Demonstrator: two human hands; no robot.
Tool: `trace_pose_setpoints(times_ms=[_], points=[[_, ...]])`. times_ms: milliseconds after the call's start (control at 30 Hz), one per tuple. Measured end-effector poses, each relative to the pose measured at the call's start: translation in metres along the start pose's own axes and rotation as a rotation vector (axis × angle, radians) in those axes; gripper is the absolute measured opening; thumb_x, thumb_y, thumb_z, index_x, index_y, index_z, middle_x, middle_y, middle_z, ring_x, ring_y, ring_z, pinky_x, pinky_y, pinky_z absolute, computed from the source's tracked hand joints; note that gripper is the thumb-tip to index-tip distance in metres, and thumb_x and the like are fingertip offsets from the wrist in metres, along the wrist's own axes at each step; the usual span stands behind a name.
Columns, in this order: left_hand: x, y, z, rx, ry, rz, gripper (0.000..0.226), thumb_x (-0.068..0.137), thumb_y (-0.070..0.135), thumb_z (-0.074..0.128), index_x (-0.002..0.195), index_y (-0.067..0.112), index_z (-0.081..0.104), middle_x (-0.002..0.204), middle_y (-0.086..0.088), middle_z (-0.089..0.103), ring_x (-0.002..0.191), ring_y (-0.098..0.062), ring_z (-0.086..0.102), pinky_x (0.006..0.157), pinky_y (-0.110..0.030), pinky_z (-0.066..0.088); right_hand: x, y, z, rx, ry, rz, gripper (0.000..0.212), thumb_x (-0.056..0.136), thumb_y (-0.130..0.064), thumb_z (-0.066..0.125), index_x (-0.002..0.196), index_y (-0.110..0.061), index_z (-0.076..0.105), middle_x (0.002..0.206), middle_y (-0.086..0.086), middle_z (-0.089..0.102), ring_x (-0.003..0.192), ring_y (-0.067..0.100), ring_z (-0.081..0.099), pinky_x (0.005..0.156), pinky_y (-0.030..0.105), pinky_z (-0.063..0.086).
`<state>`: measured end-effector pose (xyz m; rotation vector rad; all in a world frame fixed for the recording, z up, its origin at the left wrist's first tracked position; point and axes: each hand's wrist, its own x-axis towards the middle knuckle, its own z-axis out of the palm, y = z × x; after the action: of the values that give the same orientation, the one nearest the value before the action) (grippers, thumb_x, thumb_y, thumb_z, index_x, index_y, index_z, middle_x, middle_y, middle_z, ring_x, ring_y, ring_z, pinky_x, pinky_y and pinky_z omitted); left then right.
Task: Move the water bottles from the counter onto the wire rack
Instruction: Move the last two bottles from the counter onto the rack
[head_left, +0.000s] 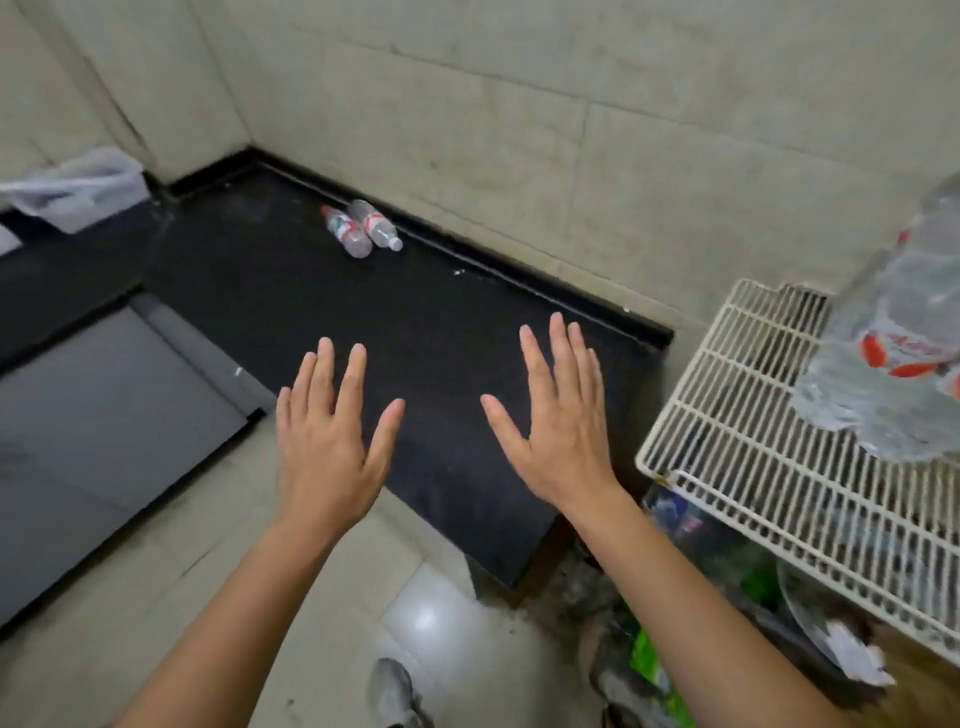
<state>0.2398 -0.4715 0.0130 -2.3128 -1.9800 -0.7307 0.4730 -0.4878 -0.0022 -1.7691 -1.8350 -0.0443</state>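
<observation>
Two clear water bottles with red-and-white labels lie side by side on the black counter (291, 291) near the back wall: one (346, 232) on the left, the other (376, 224) against the raised back edge. A white wire rack (737, 415) stands at the right, and several clear bottles (893, 332) with red labels sit on it, close to the camera and blurred. My left hand (327, 431) and my right hand (561, 421) hover flat over the counter's near part, fingers straight and spread, holding nothing. Both hands are well short of the two bottles.
A grey recessed panel (104, 415) sits in the counter at the left. A clear plastic bag or bin (78, 187) stands at the far left by the wall. Clutter and green packaging (654, 660) lie under the rack. A shoe (392, 691) shows on the tiled floor.
</observation>
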Motion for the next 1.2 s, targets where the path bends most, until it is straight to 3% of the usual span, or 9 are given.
trace_pose_setpoints(times_ms=[233, 433, 667, 833, 1000, 1200], points=[[0.044, -0.166, -0.041, 0.027, 0.034, -0.1, 0.069, 0.1, 0.056, 0.031, 0.156, 0.017, 0.03, 0.165, -0.013, 0.025, 0.152, -0.031, 0.023, 0.12, -0.054, 0.026, 0.094, -0.126, 0.098, 0.065, -0.036, -0.05, 0.077, 0.101, -0.056, 0.044, 0.162, -0.017, 0.016, 0.171, 0.012, 0.003, 0.158, 0.025, -0.004, 0.128, 0.045, 0.004], [0.095, -0.254, -0.056, 0.02, 0.004, -0.132, 0.069, 0.1, 0.057, 0.03, 0.157, 0.017, 0.028, 0.165, -0.012, 0.025, 0.152, -0.03, 0.024, 0.12, -0.053, 0.027, 0.153, -0.2, 0.153, 0.073, -0.05, -0.071, 0.073, 0.102, -0.051, 0.047, 0.161, -0.017, 0.021, 0.171, 0.012, 0.004, 0.158, 0.025, -0.002, 0.128, 0.042, 0.003], [0.182, -0.295, -0.009, -0.035, -0.096, -0.091, 0.07, 0.1, 0.058, 0.031, 0.158, 0.019, 0.027, 0.166, -0.008, 0.022, 0.153, -0.027, 0.021, 0.121, -0.051, 0.026, 0.213, -0.197, 0.209, 0.072, -0.038, 0.058, 0.073, 0.101, -0.048, 0.053, 0.16, -0.016, 0.024, 0.171, 0.012, 0.006, 0.158, 0.026, 0.001, 0.127, 0.047, 0.011], [0.277, -0.305, 0.03, 0.014, -0.155, 0.068, 0.07, 0.1, 0.057, 0.032, 0.156, 0.016, 0.033, 0.163, -0.013, 0.029, 0.15, -0.032, 0.028, 0.118, -0.054, 0.031, 0.278, -0.182, 0.259, 0.079, -0.024, 0.138, 0.073, 0.101, -0.048, 0.053, 0.16, -0.016, 0.024, 0.171, 0.011, 0.007, 0.158, 0.026, 0.002, 0.128, 0.047, 0.011], [0.388, -0.318, 0.056, 0.003, -0.175, 0.16, 0.07, 0.099, 0.056, 0.034, 0.155, 0.013, 0.036, 0.162, -0.016, 0.03, 0.149, -0.034, 0.031, 0.116, -0.055, 0.034, 0.358, -0.168, 0.303, 0.097, 0.017, 0.201, 0.071, 0.099, -0.044, 0.057, 0.156, -0.01, 0.032, 0.168, 0.016, 0.019, 0.156, 0.033, 0.014, 0.125, 0.05, 0.018], [0.486, -0.342, 0.103, -0.094, -0.34, 0.138, 0.065, 0.101, 0.05, 0.047, 0.154, 0.013, 0.037, 0.164, -0.015, 0.027, 0.151, -0.031, 0.026, 0.119, -0.049, 0.03, 0.432, -0.15, 0.351, 0.034, -0.121, 0.305, 0.072, 0.1, -0.044, 0.055, 0.158, -0.011, 0.028, 0.168, 0.016, 0.016, 0.156, 0.031, 0.012, 0.125, 0.044, 0.016]])
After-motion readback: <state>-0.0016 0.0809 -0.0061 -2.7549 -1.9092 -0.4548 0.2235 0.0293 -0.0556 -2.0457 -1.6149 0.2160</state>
